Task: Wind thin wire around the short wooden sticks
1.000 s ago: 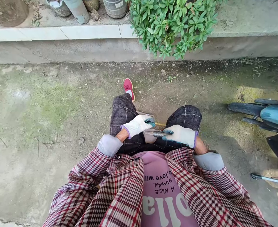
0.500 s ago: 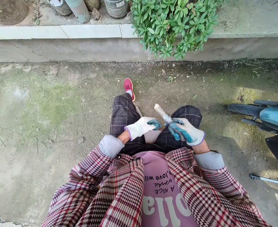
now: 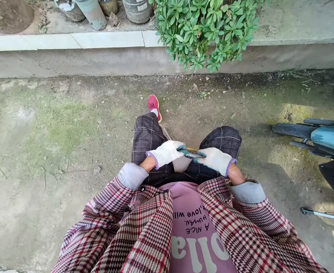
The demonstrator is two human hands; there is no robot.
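My left hand [image 3: 168, 150] and my right hand [image 3: 214, 159], in white knit gloves with blue-green palms, meet above my lap. Between them lies a wire-wrapped stick [image 3: 194, 154], seen as a greyish wound section. My right fingers close on its right side, and my left fingers curl round its left end. Most of the stick is hidden by the gloves. A thin yellow-brown strip [image 3: 193, 149] shows just beyond the fingers; which hand bears it I cannot tell.
A pale stick [image 3: 166, 133] stands out by my left knee, with a red shoe [image 3: 153, 104] beyond. Ahead runs a low concrete ledge [image 3: 107, 41] with pots [image 3: 137, 10] and a leafy bush [image 3: 206, 34]. A bluish wheeled vehicle [image 3: 326, 136] is at right.
My right hand has turned and moved left to meet the left hand. The wire-wrapped stick, which pointed up and away, now lies across between the gloves, its pale end out of sight.
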